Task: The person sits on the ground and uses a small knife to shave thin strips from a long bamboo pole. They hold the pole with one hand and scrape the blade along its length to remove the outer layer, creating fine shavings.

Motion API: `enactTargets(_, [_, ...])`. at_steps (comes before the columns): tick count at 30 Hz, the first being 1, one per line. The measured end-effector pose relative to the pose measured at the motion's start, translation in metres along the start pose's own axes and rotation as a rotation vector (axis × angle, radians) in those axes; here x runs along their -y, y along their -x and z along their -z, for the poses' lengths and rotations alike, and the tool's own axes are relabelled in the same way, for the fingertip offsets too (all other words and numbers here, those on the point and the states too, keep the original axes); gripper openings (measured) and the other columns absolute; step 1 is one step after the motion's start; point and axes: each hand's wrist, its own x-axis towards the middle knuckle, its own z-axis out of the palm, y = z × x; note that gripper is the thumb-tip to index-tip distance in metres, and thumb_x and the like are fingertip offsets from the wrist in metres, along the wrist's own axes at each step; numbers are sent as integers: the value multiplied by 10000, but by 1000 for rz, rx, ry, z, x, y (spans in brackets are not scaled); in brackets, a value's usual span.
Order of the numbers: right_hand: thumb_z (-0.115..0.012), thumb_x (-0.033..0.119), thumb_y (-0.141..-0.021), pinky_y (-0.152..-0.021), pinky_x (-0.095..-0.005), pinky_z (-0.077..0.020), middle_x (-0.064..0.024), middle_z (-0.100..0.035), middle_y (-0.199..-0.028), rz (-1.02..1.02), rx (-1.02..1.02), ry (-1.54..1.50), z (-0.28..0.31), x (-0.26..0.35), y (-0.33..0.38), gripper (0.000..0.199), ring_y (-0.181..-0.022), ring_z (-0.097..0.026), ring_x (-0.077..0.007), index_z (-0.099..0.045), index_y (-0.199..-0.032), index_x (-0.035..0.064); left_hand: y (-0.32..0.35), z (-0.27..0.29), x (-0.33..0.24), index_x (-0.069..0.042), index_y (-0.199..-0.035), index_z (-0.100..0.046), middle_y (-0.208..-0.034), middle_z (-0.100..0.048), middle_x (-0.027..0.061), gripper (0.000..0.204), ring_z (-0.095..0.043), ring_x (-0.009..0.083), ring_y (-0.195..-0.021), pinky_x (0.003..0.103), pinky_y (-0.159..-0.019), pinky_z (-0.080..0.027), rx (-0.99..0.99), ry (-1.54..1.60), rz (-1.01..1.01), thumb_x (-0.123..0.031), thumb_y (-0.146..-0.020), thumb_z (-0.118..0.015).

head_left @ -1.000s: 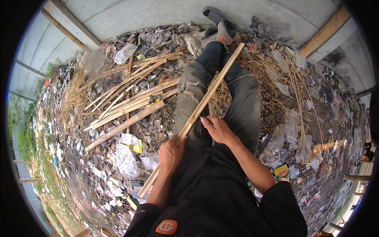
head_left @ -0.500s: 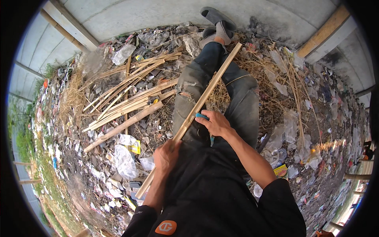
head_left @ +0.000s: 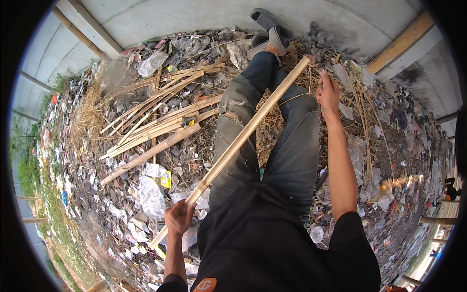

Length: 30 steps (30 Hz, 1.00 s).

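Observation:
A long split bamboo strip slants across my legs, from my left hip to beyond my right knee. My left hand is closed around its near part, with the end sticking out behind the hand. My right hand is beside the strip's far end, apart from it. Its fingers are curled, and a bit of blue shows between them; the rest of that small blue thing is hidden. Between my thighs a small teal piece shows, mostly covered.
Several split bamboo strips are piled on the littered ground at left, next to a thicker bamboo pole. A concrete wall stands ahead, beyond my slippered feet. Dry straw and plastic scraps lie around my legs.
My right hand has moved from the middle of the strip, forward and right to near its far end. My left hand has drawn back left, and the strip has shifted.

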Motion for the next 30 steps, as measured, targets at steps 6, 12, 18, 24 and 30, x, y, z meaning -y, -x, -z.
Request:
enactTargets(6, [-736, 392, -1000, -535, -274, -345, 63, -445, -640, 48, 337, 81, -56, 28, 81, 347, -569, -431, -39, -685, -960, 50, -45, -28, -53, 32, -1013, -744, -567, -580, 108, 386, -525, 174, -478, 351, -521, -449, 34, 120, 35, -343, -946, -802])
enactTargets(12, [-799, 336, -951, -656, -271, -443, 8, -630, -801, 58, 552, 13, -105, 1, 155, 396, -683, -551, -68, -705, -1158, 11, -80, -44, -94, 30, -1003, -743, -606, -571, 72, 452, -504, 108, -583, 332, -562, -437, 166, 322, 103, -420, -973, -762])
enactTargets(18, [-868, 337, -888, -670, -279, -464, 19, -625, -793, 89, 612, 99, -101, 5, 168, 407, -698, -548, -75, -701, -1114, 43, -94, -38, -107, 36, -1090, -739, -715, -607, -19, 424, -487, 73, -647, 293, -588, -417, 380, 580, 136, -377, -993, -748])
enactTargets(24, [-855, 306, -917, -597, -248, -373, 76, -511, -705, 152, 664, 79, -100, 1, 183, 306, -648, -433, -30, -693, -1020, 68, -100, -48, -130, 28, -1412, -619, -833, -655, 13, 481, -525, 66, -717, 259, -647, -445, 291, 677, -10, -265, -1038, -693])
enactTargets(30, [-765, 344, -991, -636, -263, -405, 49, -559, -724, 66, 671, 68, -98, 7, 180, 318, -678, -475, -43, -688, -955, 38, -103, -44, -146, 35, -1464, -581, -861, -667, 6, 473, -559, 70, -749, 254, -689, -471, 297, 649, -28, -221, -1071, -642])
